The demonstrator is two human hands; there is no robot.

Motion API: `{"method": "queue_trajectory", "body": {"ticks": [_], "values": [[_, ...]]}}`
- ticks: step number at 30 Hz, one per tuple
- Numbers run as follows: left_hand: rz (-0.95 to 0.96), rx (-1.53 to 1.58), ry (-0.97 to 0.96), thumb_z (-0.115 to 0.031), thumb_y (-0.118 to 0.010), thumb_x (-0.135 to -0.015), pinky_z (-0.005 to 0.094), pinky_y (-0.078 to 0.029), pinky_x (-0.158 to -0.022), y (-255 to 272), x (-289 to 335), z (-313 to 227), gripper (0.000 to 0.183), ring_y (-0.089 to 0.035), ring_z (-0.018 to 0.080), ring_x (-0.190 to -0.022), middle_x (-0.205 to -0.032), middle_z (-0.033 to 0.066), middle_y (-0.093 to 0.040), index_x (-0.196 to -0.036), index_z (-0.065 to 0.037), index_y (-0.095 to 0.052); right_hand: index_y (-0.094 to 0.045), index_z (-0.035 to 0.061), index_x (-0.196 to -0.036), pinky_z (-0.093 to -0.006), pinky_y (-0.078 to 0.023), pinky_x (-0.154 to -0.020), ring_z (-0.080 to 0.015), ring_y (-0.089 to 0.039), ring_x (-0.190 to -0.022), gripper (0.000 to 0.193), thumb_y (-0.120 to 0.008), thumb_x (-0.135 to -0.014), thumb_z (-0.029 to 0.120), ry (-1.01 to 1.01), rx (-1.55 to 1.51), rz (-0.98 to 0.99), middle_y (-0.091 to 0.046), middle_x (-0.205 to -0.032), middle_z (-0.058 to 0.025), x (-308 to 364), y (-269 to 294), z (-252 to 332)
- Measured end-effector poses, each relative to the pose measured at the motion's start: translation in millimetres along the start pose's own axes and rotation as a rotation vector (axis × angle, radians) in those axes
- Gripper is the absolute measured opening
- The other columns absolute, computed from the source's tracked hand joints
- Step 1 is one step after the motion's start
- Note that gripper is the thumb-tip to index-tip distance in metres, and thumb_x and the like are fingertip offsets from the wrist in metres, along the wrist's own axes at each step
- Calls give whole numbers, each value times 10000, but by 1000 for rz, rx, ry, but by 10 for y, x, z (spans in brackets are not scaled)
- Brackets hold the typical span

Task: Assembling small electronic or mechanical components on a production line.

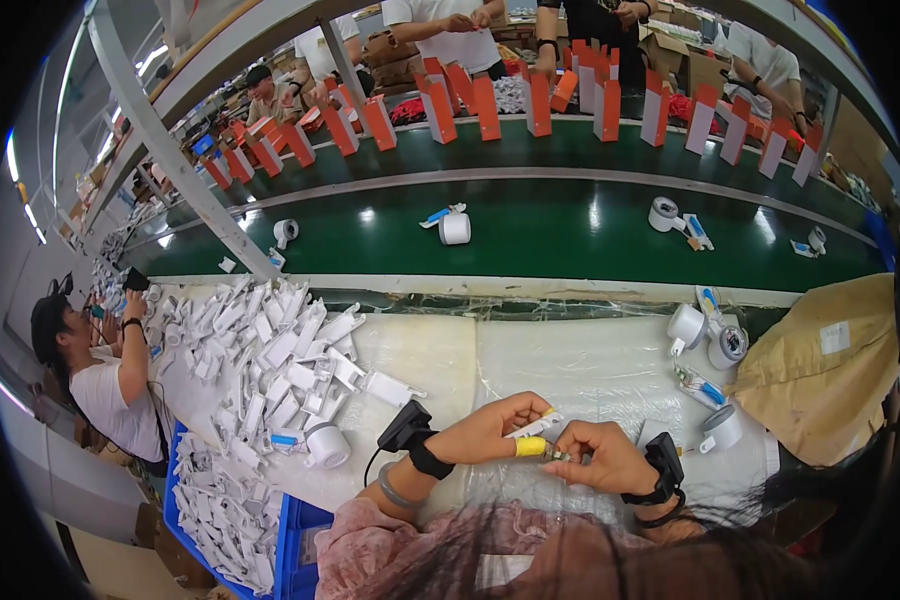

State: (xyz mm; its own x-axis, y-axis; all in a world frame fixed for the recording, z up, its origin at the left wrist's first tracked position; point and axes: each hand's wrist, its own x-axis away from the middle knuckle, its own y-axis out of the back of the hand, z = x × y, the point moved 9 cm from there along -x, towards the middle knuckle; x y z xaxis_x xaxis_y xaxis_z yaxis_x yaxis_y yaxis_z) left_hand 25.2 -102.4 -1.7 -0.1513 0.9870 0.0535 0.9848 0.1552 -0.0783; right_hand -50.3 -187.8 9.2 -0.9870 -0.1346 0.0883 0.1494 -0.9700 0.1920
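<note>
Over the near edge of the covered table, my left hand (pixel 498 428) grips a small white plastic housing (pixel 537 425). A yellow wrap (pixel 530 447) shows at its thumb. Close beside it, my right hand (pixel 602 458) has its fingertips pinched on a tiny part (pixel 556 456), greenish and metallic, too small to name. The two hands nearly meet. To the right of them lies a round white unit (pixel 720 428). Beyond it is an opened assembly with a blue battery-like cylinder (pixel 711 393), and farther back more round white units (pixel 687 325).
A heap of white plastic housings (pixel 270 350) covers the table's left, above a blue bin (pixel 295 545) full of them. Brown paper (pixel 820 350) lies at the right. Behind runs a green conveyor (pixel 560 235) with units and orange-white boxes (pixel 538 105). Co-workers stand beyond and at left.
</note>
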Motion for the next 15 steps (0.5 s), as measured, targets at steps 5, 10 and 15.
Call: {"method": "queue_trajectory", "body": {"ticks": [5,10,15], "values": [[-140,166,74,-143,-604,-955,245,-487,-788,33,-17,-6,303,-568,81,-859,-1039,21,-593,-1217,-13,-522,-630,34,-868,-210,-398,-509,-44,-525,-588,196,-794,-786,102,20,166,-355,-609,-692,8,33,213,26],[-302,38,-68,-187,-498,-1007,240,-487,-718,48,-39,-4,280,-589,95,-780,-934,37,-625,-1242,-41,-532,-639,64,-808,-297,-439,-528,-236,-578,-572,123,-744,-745,65,425,615,-677,-601,-655,-52,203,324,530],[-356,247,83,-213,-465,-1014,265,-506,-593,12,-31,200,248,-577,109,-651,-878,40,-616,-1191,-55,-538,-653,34,-864,-310,-470,-598,-258,-590,-646,138,-720,-749,-4,366,470,-679,-613,-737,-89,189,342,451]]}}
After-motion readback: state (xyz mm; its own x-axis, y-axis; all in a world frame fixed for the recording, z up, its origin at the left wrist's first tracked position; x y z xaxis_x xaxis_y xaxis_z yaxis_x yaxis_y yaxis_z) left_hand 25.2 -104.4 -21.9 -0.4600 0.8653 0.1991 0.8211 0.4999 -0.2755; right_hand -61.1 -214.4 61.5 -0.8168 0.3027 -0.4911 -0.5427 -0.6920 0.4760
